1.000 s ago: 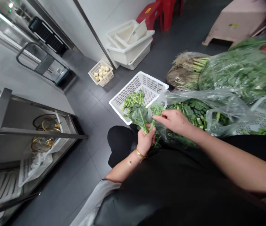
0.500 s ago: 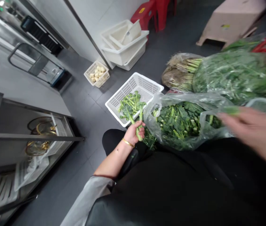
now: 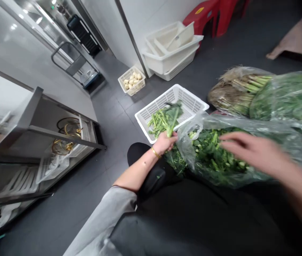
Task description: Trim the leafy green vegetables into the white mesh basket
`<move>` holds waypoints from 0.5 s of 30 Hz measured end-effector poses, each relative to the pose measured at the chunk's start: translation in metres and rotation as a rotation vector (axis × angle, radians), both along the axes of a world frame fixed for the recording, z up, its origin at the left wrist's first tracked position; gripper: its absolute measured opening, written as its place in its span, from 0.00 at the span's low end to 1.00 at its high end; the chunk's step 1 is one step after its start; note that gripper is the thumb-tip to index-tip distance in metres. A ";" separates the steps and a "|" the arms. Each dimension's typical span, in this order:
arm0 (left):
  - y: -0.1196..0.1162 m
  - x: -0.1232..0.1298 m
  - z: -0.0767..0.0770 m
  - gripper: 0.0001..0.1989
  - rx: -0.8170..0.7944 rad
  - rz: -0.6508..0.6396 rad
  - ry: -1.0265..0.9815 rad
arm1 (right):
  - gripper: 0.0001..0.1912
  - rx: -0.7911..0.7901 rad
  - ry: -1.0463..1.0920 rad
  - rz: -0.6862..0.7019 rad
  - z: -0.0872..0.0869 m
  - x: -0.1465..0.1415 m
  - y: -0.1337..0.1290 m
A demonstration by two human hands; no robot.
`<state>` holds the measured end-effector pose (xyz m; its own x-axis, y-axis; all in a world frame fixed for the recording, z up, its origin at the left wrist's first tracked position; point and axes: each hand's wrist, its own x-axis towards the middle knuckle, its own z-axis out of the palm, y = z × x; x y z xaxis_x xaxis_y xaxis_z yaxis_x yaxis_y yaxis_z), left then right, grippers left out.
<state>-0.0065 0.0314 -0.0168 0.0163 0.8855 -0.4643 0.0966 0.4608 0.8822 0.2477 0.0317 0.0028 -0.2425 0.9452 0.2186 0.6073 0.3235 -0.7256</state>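
Note:
My left hand (image 3: 165,142), with a gold bangle at the wrist, is closed around a leafy green stalk (image 3: 172,122). The stalk's dark leaf stands up over the near side of a white slotted basket (image 3: 145,113). Inside that basket lie trimmed green stems (image 3: 158,122). To the right, my right hand (image 3: 243,145) is over the mouth of a clear plastic bag (image 3: 265,128). Its fingers look stretched out, though motion smears them, and I see nothing in them. Leafy greens with cut stem ends (image 3: 215,153) fill the bag.
Bundled rooted stalks (image 3: 233,89) and a bag of feathery greens (image 3: 286,96) lie at right. Behind are a small basket of pale round vegetables (image 3: 132,81), stacked white tubs (image 3: 169,53) and red stools (image 3: 206,16). A metal shelf (image 3: 68,137) stands left.
My right hand has come left from the bag's far side to over the greens. My left hand now holds a stalk with a large leaf upright. The view has swung left.

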 end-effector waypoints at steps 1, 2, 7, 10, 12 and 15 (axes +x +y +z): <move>-0.016 0.011 0.001 0.12 0.032 -0.060 -0.035 | 0.16 -0.084 -0.015 0.091 0.001 -0.016 0.002; -0.031 0.019 0.003 0.14 0.045 -0.110 -0.091 | 0.18 -0.177 -0.018 0.185 0.000 -0.035 0.006; -0.060 0.015 -0.003 0.17 -0.120 0.048 -0.526 | 0.25 -0.261 -0.026 0.310 -0.017 -0.106 0.000; -0.059 0.004 -0.012 0.17 -0.091 0.279 -0.601 | 0.18 -0.058 -0.056 0.427 -0.020 -0.116 -0.040; -0.060 -0.002 -0.012 0.15 -0.037 0.282 -0.650 | 0.15 -0.027 0.018 0.536 -0.019 -0.112 -0.060; -0.065 -0.010 -0.002 0.14 -0.058 0.048 -0.772 | 0.16 -0.167 0.125 0.449 -0.019 -0.099 -0.054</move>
<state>-0.0162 -0.0333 -0.0190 0.3165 0.8682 -0.3822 -0.5570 0.4963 0.6659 0.1489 -0.0223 -0.0164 -0.6153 0.7782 0.1259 0.3401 0.4062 -0.8482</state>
